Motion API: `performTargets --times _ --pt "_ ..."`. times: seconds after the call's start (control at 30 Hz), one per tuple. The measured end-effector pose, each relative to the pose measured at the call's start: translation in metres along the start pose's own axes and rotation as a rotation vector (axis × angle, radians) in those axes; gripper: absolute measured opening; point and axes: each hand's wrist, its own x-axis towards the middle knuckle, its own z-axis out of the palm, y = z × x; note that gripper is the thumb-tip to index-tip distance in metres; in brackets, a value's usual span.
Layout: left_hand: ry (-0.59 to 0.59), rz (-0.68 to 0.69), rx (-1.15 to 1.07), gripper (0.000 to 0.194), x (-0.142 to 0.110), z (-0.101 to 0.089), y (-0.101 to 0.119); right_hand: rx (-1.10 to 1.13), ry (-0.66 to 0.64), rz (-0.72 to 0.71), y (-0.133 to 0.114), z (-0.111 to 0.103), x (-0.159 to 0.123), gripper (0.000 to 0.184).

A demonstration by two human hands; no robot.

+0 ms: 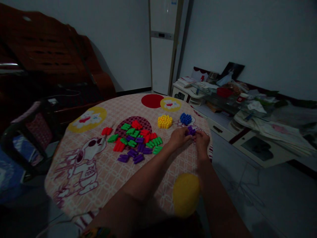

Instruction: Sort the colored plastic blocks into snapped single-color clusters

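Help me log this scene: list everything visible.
Round draped table: one, pink, centre
Knobbly plastic cluster: one, yellow, tabletop
Second cluster: one, blue, beside yellow
Slim plastic pieces: many, red, green, purple, tabletop
Plastic bits: uncounted, purple, between hands
Carved wooden bench: one, brown, left
Chair frame: one, dark, left
Tall boxy appliance: one, white, back
Low cabinet: one, white, right
Assorted clutter: uncounted, mixed, cabinet
Left hand: one, bare, tabletop
Right hand: one, bare, tabletop

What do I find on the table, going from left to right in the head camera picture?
Dog drawing → scattered red, green and purple pieces → yellow bunch → blue bunch → right hand.
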Motion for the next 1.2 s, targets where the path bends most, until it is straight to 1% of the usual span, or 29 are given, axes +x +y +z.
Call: performTargets --times 0.07,0.13,0.2,0.27,0.4,0.6,0.83,1.0,1.1,1.2 --pt "0.050 -0.060 -0.011 0.020 0.006 0.021 0.001 -0.004 0.035 0.008 0.000 -0.001 0.000 0.037" --pt "0.104 -0.118 -0.018 0.017 0.009 0.034 0.000 0.002 0.037 0.018 0.000 0.000 0.000 0.037" --pt "0.150 -0.150 -0.024 0.015 0.009 0.042 0.000 0.007 0.017 0.028 0.001 0.000 0.000 0.038" --pt "0.163 -0.161 -0.027 0.015 0.009 0.045 -0.001 0.011 0.006 0.030 0.001 0.001 0.000 0.037" --pt "0.147 -0.149 -0.016 0.015 0.010 0.047 -0.004 0.018 0.019 0.034 0.001 0.001 0.000 0.036" --pt "0.138 -0.047 0.018 0.015 0.010 0.051 -0.007 0.016 0.022 0.042 0.001 0.001 0.000 0.036" --pt "0.128 -0.067 0.043 0.018 0.012 0.049 -0.007 0.007 0.023 0.007 -0.002 0.001 -0.001 0.035" --pt "0.146 -0.051 0.029 0.019 0.009 0.050 -0.007 -0.013 0.029 0.027 0.000 0.000 0.000 0.036" --pt "0.187 -0.037 0.009 0.027 0.003 0.047 -0.005 -0.008 0.019 0.054 0.004 0.000 0.001 0.037" --pt "0.195 -0.035 0.018 0.032 -0.001 0.036 -0.005 0.030 0.016 0.081 0.006 0.001 0.002 0.038"
